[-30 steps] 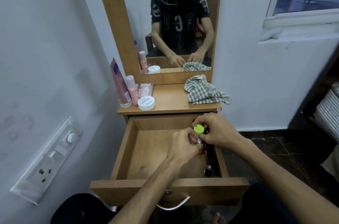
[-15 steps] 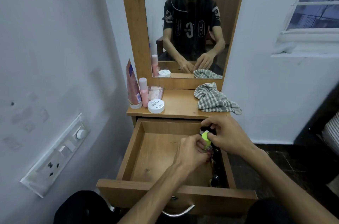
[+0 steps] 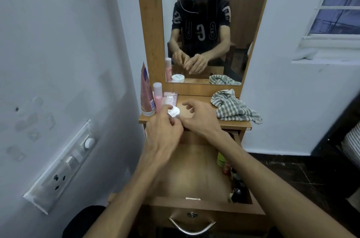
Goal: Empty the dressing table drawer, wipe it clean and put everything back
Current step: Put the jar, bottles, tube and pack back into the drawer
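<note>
Nearest, a curved metal handle (image 3: pixel 191 227) hangs on the front panel of the open wooden drawer (image 3: pixel 204 210). Along the drawer's right wall stands a row of small bottles (image 3: pixel 236 185), dark ones near and a green-capped one (image 3: pixel 221 159) farther back; the rest of the drawer floor that shows is bare wood. Both forearms reach over the drawer toward the dressing table (image 3: pixel 202 121).

At the table's near edge, the left hand (image 3: pixel 163 132) has its fingers curled round a small round white jar (image 3: pixel 174 111), which sits at the left part of the tabletop; whether the jar rests on the wood or is lifted I cannot tell. The right hand (image 3: pixel 199 118) is just right of the jar, fingers loosely spread and bent, its lower fingertips close to the left hand; it is not clear that it touches the jar.

Just beyond the jar, at the far left of the tabletop, stand a pink tube with a white cap (image 3: pixel 146 93), a slim pink bottle (image 3: pixel 157 97) and a clear flat packet of pink items (image 3: pixel 170 97). On the right of the tabletop lies a crumpled green-and-white checked cloth (image 3: pixel 231 107), one corner hanging over the right edge.

Farthest, the wood-framed mirror (image 3: pixel 202 23) reflects the person, both hands and the cloth.
</note>
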`<action>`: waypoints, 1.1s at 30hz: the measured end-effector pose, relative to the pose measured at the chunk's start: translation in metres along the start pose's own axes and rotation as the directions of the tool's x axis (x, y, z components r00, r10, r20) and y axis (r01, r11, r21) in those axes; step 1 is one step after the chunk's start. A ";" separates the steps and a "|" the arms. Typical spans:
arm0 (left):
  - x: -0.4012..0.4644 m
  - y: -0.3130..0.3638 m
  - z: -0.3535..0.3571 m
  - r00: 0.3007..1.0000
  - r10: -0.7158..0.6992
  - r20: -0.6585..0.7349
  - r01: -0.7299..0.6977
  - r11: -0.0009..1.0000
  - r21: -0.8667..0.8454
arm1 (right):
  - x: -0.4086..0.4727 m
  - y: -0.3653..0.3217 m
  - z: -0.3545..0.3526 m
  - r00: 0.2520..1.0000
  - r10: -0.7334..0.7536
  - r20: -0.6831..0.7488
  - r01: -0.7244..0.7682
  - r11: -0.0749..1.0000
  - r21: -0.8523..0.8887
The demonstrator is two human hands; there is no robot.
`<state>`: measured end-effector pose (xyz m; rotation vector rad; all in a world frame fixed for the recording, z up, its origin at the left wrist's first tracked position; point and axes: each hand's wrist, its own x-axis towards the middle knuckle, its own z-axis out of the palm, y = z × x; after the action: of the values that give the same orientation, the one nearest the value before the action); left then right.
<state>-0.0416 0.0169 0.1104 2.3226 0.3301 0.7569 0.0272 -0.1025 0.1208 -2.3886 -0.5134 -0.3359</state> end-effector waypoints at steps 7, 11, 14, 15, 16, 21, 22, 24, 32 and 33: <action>0.061 0.014 -0.021 0.988 0.114 0.102 -0.144 0.917 0.373 | 0.024 -0.021 0.032 0.999 0.037 0.037 -0.037 0.999 -0.009; 0.083 0.026 -0.018 0.991 0.033 0.132 -0.094 0.869 0.486 | 0.026 -0.022 0.044 0.999 0.037 0.011 -0.037 0.999 -0.024; 0.092 0.028 -0.013 0.986 -0.043 0.160 -0.044 0.863 0.503 | 0.025 -0.021 0.049 0.999 0.040 0.004 -0.040 0.999 -0.029; 0.092 0.028 -0.012 0.985 -0.058 0.163 -0.034 0.859 0.511 | 0.024 -0.020 0.051 1.000 0.026 0.005 -0.026 0.999 -0.030; 0.093 0.028 -0.011 0.985 -0.065 0.159 -0.028 0.853 0.522 | 0.024 -0.020 0.051 1.000 0.015 0.010 -0.015 0.999 -0.033; 0.089 0.031 -0.009 0.991 0.019 0.136 -0.090 0.839 0.536 | 0.014 -0.009 0.036 0.999 0.019 -0.026 -0.018 1.000 0.010; 0.087 0.032 -0.009 0.990 0.035 0.137 -0.103 0.841 0.532 | 0.010 -0.005 0.030 0.999 0.035 -0.038 -0.035 0.999 0.011; 0.081 0.034 -0.010 0.988 0.061 0.140 -0.126 0.842 0.524 | 0.000 0.005 0.017 0.997 0.055 -0.059 -0.054 0.998 0.012; 0.020 0.043 -0.015 0.954 0.280 0.103 -0.298 0.910 0.286 | -0.058 0.044 -0.041 0.975 -0.042 0.217 0.044 0.999 -0.002; 0.010 0.044 -0.014 0.949 0.287 0.132 -0.312 0.913 0.261 | -0.067 0.046 -0.045 0.963 -0.068 0.259 0.074 0.997 -0.013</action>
<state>-0.0403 -0.0050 0.1524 2.7069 0.0371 0.7880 -0.0170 -0.1826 0.1049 -2.4538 -0.7184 -0.0590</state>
